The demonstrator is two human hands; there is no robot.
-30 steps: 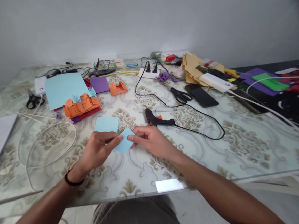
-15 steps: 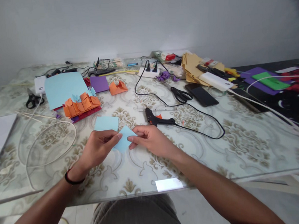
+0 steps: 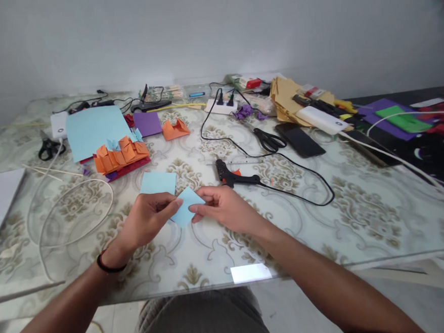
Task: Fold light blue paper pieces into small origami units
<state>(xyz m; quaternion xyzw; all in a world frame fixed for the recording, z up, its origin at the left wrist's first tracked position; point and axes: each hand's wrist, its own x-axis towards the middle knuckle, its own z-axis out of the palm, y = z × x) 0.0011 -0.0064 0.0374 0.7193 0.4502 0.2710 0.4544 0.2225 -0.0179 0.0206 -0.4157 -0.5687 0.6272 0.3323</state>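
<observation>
A small light-blue paper square, turned so its corners point up and down, is held over the front middle of the table. My left hand pinches its left corner between thumb and fingers. On the opposite corner, my right hand is closed in the same way. Another light-blue sheet lies flat just behind my left hand, partly covered by it. Behind my right hand rests a black glue gun, its cord running off to the right.
At the left are folded orange paper pieces, a large light-blue sheet and a looped white cable. Black scissors, a phone and a white power strip lie farther back. Brown paper pieces are piled at back right.
Almost nothing differs. Both hands keep their pinch on the paper square, and the view has shifted very slightly.
</observation>
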